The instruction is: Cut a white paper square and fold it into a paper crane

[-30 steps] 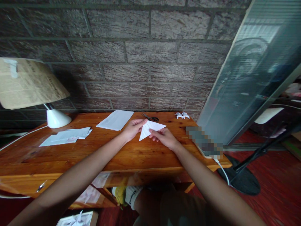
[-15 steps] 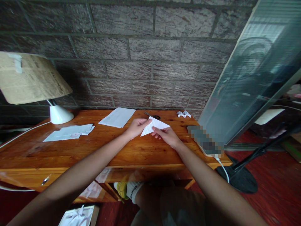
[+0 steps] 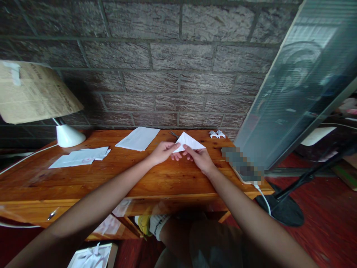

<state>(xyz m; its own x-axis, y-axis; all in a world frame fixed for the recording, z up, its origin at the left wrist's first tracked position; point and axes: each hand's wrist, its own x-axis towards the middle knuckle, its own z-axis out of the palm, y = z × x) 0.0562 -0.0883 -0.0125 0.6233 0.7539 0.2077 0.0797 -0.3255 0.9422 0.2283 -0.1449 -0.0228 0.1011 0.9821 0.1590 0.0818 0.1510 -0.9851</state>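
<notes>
A white sheet of paper folded into a triangle (image 3: 189, 140) is held above the wooden desk, its point up and away from me. My left hand (image 3: 164, 152) pinches its left lower edge, thumb on top and fingers below. On the lower right side, my right hand (image 3: 198, 155) grips it the same way, thumb near the middle of the bottom edge. Behind the paper lie scissors (image 3: 174, 134), mostly hidden by it. Two small folded paper pieces (image 3: 216, 134) stand at the desk's back right.
On the desk (image 3: 134, 182) are a paper stack (image 3: 138, 139), loose papers (image 3: 79, 157), a lamp (image 3: 69, 136) and a blurred-out device (image 3: 242, 165) with a white cable (image 3: 264, 201). A brick wall (image 3: 167, 56) rises behind. Below left sits a box (image 3: 111, 257) with folded paper.
The paper triangle has turned so that its point faces away and its long edge lies toward me. Both hands keep their grip; more of the left fingers shows beneath, and the scissors are more covered.
</notes>
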